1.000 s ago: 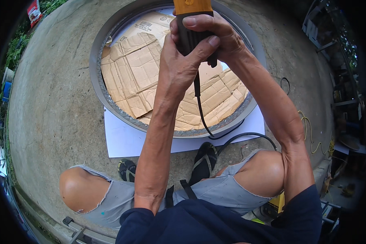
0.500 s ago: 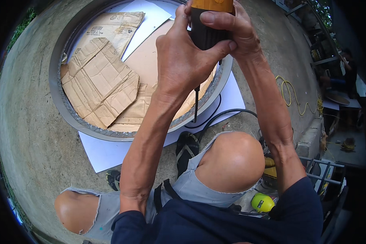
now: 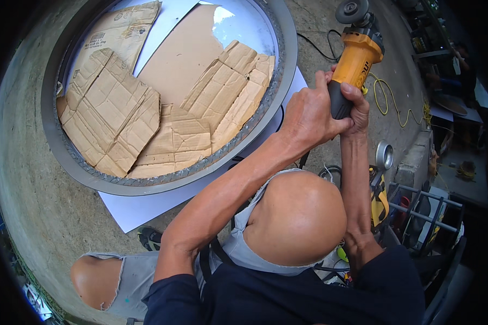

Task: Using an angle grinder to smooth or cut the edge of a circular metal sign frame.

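Note:
An orange and black angle grinder (image 3: 359,55) points away from me at the upper right, its round disc at the far end. My left hand (image 3: 313,116) and my right hand (image 3: 358,111) are both closed around its black rear grip, thumbs toward me. Left of the grinder lies a large round grey metal ring (image 3: 283,103) with a rough, jagged inner seam; the disc is apart from it. Inside the ring are several cut cardboard pieces (image 3: 114,114) over a tan sheet (image 3: 185,59).
White sheets (image 3: 133,208) lie under the ring on the concrete floor (image 3: 24,162). A yellow cord (image 3: 387,103) and a black cable (image 3: 314,44) run across the floor. By my right arm stand a metal cup-shaped part (image 3: 384,155), a yellow-black tool (image 3: 380,197) and a metal rack (image 3: 428,208). Another person (image 3: 462,65) is at the far right.
Both hands have swung the grinder from above the ring's near right edge to the right, away from the ring. Its body and disc now show. My view has shifted too.

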The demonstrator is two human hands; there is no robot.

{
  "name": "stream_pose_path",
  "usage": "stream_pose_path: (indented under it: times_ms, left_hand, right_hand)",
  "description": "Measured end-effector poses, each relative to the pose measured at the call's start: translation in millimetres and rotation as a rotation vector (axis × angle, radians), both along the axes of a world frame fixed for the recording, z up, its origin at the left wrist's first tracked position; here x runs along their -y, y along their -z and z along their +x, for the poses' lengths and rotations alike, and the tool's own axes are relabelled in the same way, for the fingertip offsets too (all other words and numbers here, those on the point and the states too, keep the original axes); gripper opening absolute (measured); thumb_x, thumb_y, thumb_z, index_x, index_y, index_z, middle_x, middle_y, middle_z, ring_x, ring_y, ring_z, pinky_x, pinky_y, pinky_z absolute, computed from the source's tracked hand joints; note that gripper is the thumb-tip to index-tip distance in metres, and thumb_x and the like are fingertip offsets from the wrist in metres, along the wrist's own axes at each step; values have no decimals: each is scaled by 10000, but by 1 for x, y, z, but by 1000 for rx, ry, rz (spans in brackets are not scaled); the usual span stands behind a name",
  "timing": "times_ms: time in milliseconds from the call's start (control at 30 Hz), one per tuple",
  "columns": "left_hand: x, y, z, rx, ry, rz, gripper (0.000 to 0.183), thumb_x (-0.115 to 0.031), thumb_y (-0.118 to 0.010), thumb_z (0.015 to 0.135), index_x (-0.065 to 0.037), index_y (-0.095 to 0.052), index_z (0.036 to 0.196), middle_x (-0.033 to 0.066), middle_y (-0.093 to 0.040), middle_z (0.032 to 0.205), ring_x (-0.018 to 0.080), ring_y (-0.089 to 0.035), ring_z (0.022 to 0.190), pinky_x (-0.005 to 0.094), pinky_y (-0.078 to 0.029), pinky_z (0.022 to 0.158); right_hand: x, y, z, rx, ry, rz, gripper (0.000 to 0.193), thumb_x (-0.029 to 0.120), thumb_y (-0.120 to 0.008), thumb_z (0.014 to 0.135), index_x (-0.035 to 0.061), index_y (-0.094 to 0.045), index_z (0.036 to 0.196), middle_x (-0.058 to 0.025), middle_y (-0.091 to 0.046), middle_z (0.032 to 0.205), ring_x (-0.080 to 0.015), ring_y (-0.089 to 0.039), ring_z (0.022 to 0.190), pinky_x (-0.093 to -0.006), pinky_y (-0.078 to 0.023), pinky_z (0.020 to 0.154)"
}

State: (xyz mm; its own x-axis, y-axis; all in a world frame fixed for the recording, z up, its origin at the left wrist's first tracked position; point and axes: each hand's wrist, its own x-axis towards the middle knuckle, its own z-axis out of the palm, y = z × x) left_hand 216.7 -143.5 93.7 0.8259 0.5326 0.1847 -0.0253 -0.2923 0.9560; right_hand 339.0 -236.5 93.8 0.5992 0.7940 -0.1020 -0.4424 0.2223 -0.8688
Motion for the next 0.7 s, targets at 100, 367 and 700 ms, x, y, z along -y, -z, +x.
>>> stream_pose_path:
  times_ms: [100,367,700]
  left_hand:
    - [19,28,8,-207,186,-118,941,-358,-834,664,145,-354,1299,345,-660,909,467,-713,821,474,-589,733]
    - [61,100,18,-440,227,-132,858,-275,-781,714,137,-299,1293,336,-679,953,439,-725,829,458,-592,726]
    - [63,129,55,-584,223,0,907,-243,-696,817,178,-204,1453,334,-669,988,467,-709,809,520,-581,682]
  right_hand:
    - [31,47,1,-160,40,33,565,126,-748,789,-50,-491,1262,-165,-639,1046,-251,-659,984,-366,-580,925]
    - [75,158,-15,-572,174,141,593,223,-769,769,-57,-519,1229,-160,-602,1020,-262,-621,938,-355,-550,901]
    - [79,208,-9,-751,268,146,608,297,-742,796,-57,-531,1243,-157,-615,1051,-278,-625,967,-389,-534,939]
